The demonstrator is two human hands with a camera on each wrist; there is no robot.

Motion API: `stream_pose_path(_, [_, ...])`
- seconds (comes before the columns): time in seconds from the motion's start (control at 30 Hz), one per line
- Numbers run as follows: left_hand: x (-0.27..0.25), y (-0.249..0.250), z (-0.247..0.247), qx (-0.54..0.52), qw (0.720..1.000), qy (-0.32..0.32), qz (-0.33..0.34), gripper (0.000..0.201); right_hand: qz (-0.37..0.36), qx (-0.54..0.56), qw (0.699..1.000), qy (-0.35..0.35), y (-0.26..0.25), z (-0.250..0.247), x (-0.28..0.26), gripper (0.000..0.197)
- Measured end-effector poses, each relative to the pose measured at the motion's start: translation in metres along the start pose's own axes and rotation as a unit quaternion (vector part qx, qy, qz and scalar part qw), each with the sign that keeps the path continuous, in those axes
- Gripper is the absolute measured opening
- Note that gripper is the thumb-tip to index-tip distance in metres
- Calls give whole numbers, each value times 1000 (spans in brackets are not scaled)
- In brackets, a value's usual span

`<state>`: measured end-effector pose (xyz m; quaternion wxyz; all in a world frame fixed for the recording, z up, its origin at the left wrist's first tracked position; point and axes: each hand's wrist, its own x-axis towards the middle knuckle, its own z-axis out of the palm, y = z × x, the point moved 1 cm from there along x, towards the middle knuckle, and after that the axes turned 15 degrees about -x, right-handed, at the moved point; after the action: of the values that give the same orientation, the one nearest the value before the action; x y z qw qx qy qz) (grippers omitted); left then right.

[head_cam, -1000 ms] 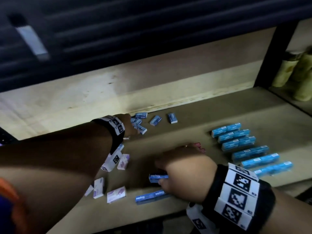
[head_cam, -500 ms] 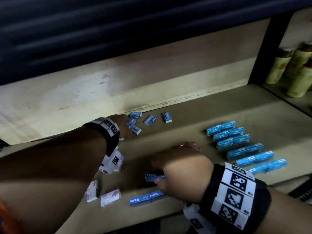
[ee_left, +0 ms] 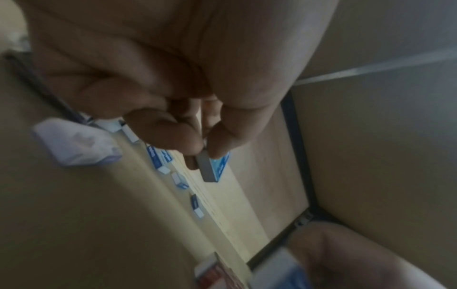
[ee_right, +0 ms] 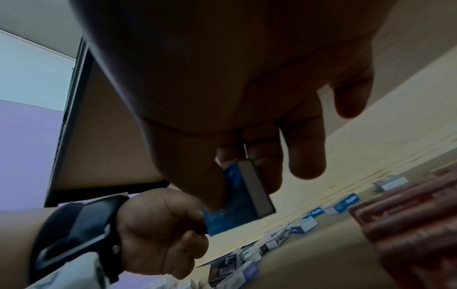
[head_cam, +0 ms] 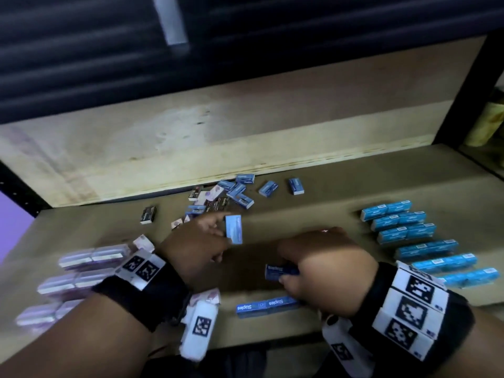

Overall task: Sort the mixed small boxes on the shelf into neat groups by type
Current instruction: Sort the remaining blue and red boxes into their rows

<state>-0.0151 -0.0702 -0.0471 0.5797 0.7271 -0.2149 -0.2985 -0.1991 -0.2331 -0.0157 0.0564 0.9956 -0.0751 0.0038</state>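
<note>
My left hand (head_cam: pixel 222 231) pinches a small light blue box (head_cam: pixel 234 229) upright above the middle of the shelf (head_cam: pixel 313 211). In the left wrist view, thumb and fingertips (ee_left: pixel 190 144) clamp that box (ee_left: pixel 213 169) by its end. My right hand (head_cam: pixel 283 274) grips a dark blue Staples box (head_cam: pixel 278 270) just above the shelf, and its thumb and fingers hold the same box (ee_right: pixel 245 195) in the right wrist view. Two dark blue Staples boxes (head_cam: pixel 264 305) lie end to end at the front edge. A mixed pile (head_cam: pixel 218 197) sits at the back.
Rows of light blue boxes (head_cam: pixel 409 236) lie on the right, rows of lilac boxes (head_cam: pixel 81 274) on the left. A black box (head_cam: pixel 148 214) lies alone at the back left. Reddish boxes (ee_right: pixel 408 215) lie in rows beside my right hand. A black upright (head_cam: pixel 461 88) bounds the shelf on the right.
My left hand has pulled back from the pile at the rear with a light blue box pinched in it. My right hand still holds the dark blue box in about the same place.
</note>
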Motion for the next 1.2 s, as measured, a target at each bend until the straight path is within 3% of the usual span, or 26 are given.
stream_pose_path(0.4, [-37,-4,3,-60,997,26,28,45,17,-1,999,-47,-13,-12,0,36])
stream_pose_path(0.6, [-44,-4,3,-53,997,61,12,10,33,-4,997,-65,-14,-18,-2,40])
stream_pose_path(0.8, [-51,4,1,35,998,49,3,9,35,-16,997,-68,-16,-23,-5,37])
stream_pose_path(0.97, [-54,4,1,30,999,18,-8,45,21,-28,996,-79,-17,-22,-5,39])
stream_pose_path(1.2, [-60,10,-5,169,985,24,24,33,36,-31,997,-66,-15,-24,-4,45])
